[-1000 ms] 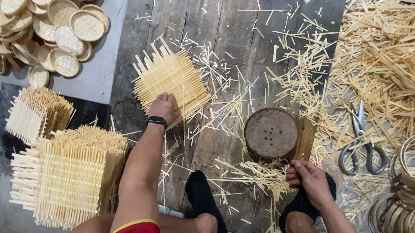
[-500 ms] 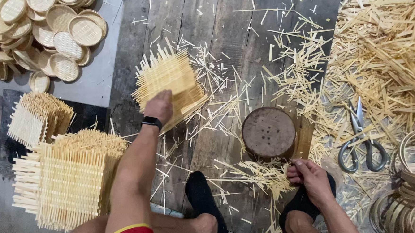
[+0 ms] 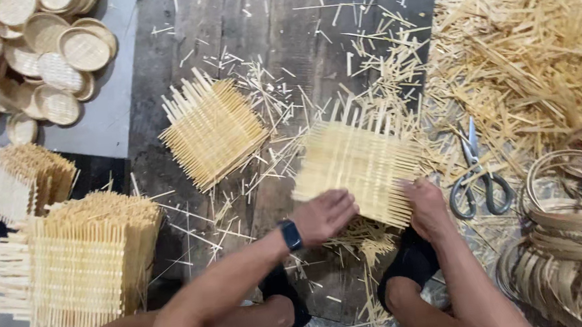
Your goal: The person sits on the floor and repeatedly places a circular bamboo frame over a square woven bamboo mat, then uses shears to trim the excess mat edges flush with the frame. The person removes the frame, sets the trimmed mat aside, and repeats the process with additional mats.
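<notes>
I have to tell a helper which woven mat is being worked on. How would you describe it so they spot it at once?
Start at the big heap of loose strips on the right and go left past the scissors. The mat lies there, gripped by the left hand and right hand. The other mat, further left, lies untouched on the boards.

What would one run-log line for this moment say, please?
left hand: on woven mat near edge | right hand: gripping its corner | second mat: flat on planks, apart | scissors: untouched
</notes>
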